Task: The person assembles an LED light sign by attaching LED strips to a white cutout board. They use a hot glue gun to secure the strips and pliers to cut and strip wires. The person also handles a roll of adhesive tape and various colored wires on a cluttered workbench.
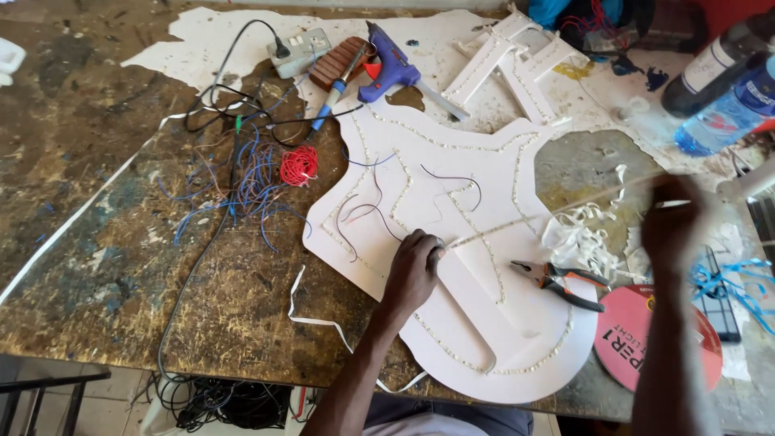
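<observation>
From the head camera, your left hand [413, 266] was pressed down on the white guitar-shaped board [452, 266], fingers curled together and pinching one end of the LED strip [517, 222] against the board's surface. That looked like a way to anchor the strip where it met the board, so the rest could be pulled straight. Your right hand [674, 222] was raised off to the right, over the edge of the bench, and it held the far end of the same strip; it was too blurred to say how the fingers sat, only that they seemed closed around it. Held between both hands, the strip ran taut and slightly uphill from the board's middle toward the right.

The board lay flat on the scarred wooden table [97, 242], its body nearest you. It was white, with rows of small pale LED modules already following its outline and thin dark wires looping across its upper half. Orange-handled pliers [561, 282] lay just beside its right edge, within easy reach of your right hand. A blue glue gun [391, 69] and a power strip [300, 50] lay beyond the board's top, well apart from both hands.
</observation>
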